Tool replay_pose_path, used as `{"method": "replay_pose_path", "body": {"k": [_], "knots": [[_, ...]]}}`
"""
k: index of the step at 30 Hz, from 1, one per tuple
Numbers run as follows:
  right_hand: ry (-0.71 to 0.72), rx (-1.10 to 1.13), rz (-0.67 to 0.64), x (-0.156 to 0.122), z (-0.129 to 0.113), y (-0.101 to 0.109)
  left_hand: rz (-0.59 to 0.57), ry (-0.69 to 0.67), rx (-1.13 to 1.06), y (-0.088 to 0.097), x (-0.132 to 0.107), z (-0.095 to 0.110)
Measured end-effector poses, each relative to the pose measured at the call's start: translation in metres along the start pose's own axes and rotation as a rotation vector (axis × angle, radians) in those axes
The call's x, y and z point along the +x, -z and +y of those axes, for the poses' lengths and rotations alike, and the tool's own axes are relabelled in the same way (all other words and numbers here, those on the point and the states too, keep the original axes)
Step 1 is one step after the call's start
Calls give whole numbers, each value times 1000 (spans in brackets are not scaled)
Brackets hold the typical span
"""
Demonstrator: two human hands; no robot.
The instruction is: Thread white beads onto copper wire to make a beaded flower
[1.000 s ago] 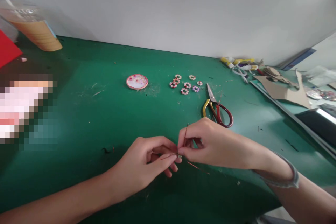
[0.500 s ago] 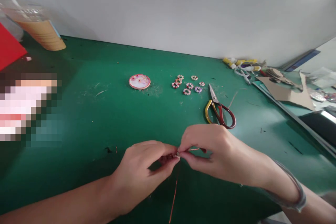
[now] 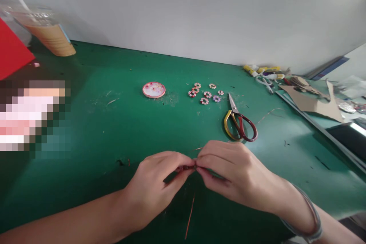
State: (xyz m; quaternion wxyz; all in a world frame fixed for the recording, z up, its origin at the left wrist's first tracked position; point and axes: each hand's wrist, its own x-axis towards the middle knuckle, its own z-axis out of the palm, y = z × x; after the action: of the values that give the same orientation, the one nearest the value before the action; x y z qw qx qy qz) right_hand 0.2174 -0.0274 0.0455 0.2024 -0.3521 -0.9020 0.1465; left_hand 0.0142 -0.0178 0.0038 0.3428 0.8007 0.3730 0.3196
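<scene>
My left hand [image 3: 161, 183] pinches a small beaded piece [image 3: 185, 167], mostly hidden by the fingers. With thumb and fingertips together, my right hand [image 3: 228, 171] grips a thin copper-coloured wire at the edge of that piece; the exact pinch point is covered. One length of wire [image 3: 191, 217] shows below the hands, and another bit emerges above the right fingertips. Beyond the hands lie several small beaded rings [image 3: 204, 101] in pink, red and purple. Scissors [image 3: 235, 112] with yellow and red handles rest just past my right hand.
On the green tabletop [image 3: 94, 129], a round red-rimmed dish [image 3: 153, 90] holds small beads. A drink cup [image 3: 54, 38] stands far left, near a pixelated area. Cut cardboard [image 3: 309, 103], yellow tubes [image 3: 251, 70] and a dark object [image 3: 349, 137] occupy the right.
My right hand has rolled inward and its fingers have closed nearer the left fingertips. The wire that ran right between its fingers now shows above them. The view has shifted slightly.
</scene>
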Motion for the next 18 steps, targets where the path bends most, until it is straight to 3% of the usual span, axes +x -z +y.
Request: {"method": "replay_pose_path", "body": {"k": [5,12,18], "knots": [[68,2,12,2,0,-1,0,-28,-23,1,-1,2],[-38,129,87,-1,1,-10,27,-101,-8,0,-4,0],[-73,149,116,1,0,-13,-6,4,-9,0,-1,2]]}}
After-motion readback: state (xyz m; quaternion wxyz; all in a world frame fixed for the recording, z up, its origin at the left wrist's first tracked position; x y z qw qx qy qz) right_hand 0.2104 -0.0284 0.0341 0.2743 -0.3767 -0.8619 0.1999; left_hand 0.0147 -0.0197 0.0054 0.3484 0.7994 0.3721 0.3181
